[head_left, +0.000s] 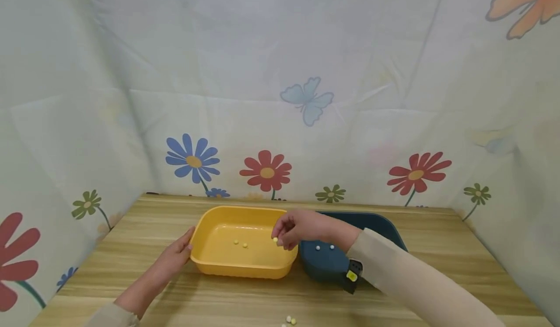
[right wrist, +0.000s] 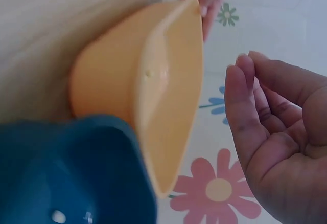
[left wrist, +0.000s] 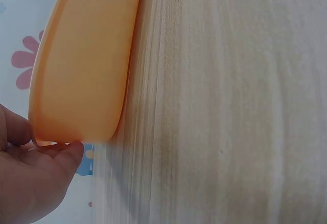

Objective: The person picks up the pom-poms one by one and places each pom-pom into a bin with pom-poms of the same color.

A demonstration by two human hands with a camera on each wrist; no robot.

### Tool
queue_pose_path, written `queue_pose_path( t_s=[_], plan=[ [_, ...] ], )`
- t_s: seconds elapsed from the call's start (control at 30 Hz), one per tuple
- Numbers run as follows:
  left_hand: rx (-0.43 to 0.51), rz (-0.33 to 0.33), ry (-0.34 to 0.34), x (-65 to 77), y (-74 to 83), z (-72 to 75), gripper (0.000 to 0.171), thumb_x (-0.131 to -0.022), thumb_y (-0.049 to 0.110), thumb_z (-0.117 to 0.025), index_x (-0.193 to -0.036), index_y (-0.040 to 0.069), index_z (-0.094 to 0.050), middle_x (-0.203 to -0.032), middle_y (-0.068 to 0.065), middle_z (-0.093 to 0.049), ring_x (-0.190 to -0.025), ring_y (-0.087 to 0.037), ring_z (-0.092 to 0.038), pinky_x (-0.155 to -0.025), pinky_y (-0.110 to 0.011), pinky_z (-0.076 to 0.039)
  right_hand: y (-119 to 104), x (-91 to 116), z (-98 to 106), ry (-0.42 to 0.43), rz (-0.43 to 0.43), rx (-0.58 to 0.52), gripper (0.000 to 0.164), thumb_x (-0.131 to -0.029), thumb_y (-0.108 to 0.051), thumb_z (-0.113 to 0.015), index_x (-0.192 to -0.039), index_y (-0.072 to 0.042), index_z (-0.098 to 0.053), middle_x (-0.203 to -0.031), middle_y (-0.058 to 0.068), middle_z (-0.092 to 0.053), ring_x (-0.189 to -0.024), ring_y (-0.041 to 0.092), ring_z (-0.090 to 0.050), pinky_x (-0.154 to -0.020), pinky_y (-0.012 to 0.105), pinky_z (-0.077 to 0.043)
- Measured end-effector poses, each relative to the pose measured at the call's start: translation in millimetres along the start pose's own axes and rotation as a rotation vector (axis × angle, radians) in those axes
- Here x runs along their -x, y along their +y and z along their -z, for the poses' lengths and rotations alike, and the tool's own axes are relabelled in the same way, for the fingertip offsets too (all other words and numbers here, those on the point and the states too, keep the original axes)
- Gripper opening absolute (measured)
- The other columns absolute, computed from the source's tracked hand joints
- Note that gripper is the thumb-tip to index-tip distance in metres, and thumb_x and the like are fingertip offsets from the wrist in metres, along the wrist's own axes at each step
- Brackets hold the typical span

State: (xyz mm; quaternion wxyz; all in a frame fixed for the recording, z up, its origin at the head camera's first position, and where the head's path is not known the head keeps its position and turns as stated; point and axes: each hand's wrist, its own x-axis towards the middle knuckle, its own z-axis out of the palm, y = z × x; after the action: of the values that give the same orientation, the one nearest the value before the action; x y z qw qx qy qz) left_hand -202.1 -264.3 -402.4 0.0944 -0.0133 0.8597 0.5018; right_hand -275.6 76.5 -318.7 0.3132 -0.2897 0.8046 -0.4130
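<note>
My left hand grips the left end of a yellow plastic basin, thumb and fingers at its rim in the left wrist view. Two small yellow balls lie on the basin's floor. Over its right end, my right hand hovers with bent fingers. Another yellow ball shows right at the fingertips in the head view. In the right wrist view, a small ball appears apart from the fingertips, overlapping the basin's rim, with nothing visible between thumb and fingers.
A dark blue basin stands against the yellow one's right side, partly behind my right forearm, with white balls inside. Several white and yellow balls lie on the wooden table at the front. A flower-printed cloth encloses the table.
</note>
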Motion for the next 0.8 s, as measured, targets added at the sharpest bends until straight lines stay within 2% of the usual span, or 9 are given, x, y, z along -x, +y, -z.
queue_pose_path(
  t_s=[0.2,0.4,0.57,0.67,0.8],
  plan=[
    [0.009,0.0,-0.008,0.0,-1.7,0.1,0.057,-0.109,0.001,-0.029,-0.158,-0.013,-0.004,-0.165,-0.035,-0.003,-0.155,-0.051,-0.01,-0.124,-0.058,-0.025,-13.4,-22.5,14.1,-0.008,-0.018,0.03,0.017,-0.096,-0.006,-0.069,-0.111,0.003,-0.07,-0.089,0.006,-0.071,-0.074,0.011,-0.065,-0.083,0.028,-0.066],
    [0.001,0.007,0.003,2.5,-2.2,1.4,0.057,-0.11,0.002,-0.029,-0.159,-0.012,-0.004,-0.165,-0.035,-0.004,-0.154,-0.051,-0.012,-0.123,-0.059,-0.028,-31.3,-45.6,23.5,-0.042,-0.023,0.118,0.02,-0.096,-0.009,-0.07,-0.114,0.001,-0.07,-0.101,0.017,-0.074,-0.077,0.012,-0.067,-0.085,0.027,-0.065],
    [-0.007,0.012,0.007,3.3,-2.0,1.1,0.057,-0.11,0.003,-0.029,-0.159,-0.011,-0.005,-0.165,-0.035,-0.006,-0.154,-0.05,-0.014,-0.123,-0.058,-0.029,-39.6,-68.5,26.0,-0.054,-0.022,0.173,0.016,-0.096,-0.01,-0.071,-0.111,-0.004,-0.073,-0.103,0.015,-0.074,-0.08,0.015,-0.068,-0.088,0.027,-0.065],
    [-0.006,0.008,0.01,2.4,-0.7,0.7,0.057,-0.11,0.003,-0.03,-0.159,-0.011,-0.006,-0.165,-0.035,-0.007,-0.154,-0.05,-0.015,-0.123,-0.058,-0.029,-41.4,-81.9,25.5,-0.048,-0.019,0.179,0.013,-0.096,-0.01,-0.071,-0.107,-0.005,-0.073,-0.102,0.012,-0.074,-0.082,0.018,-0.069,-0.089,0.027,-0.065],
    [-0.011,0.003,0.018,1.5,1.0,0.5,0.056,-0.109,0.002,-0.03,-0.159,-0.012,-0.007,-0.164,-0.036,-0.007,-0.154,-0.051,-0.015,-0.123,-0.058,-0.028,-39.5,-99.0,22.2,-0.061,-0.013,0.169,0.013,-0.096,-0.01,-0.07,-0.108,-0.004,-0.072,-0.102,0.011,-0.074,-0.094,0.03,-0.071,-0.089,0.026,-0.064]
  ],
)
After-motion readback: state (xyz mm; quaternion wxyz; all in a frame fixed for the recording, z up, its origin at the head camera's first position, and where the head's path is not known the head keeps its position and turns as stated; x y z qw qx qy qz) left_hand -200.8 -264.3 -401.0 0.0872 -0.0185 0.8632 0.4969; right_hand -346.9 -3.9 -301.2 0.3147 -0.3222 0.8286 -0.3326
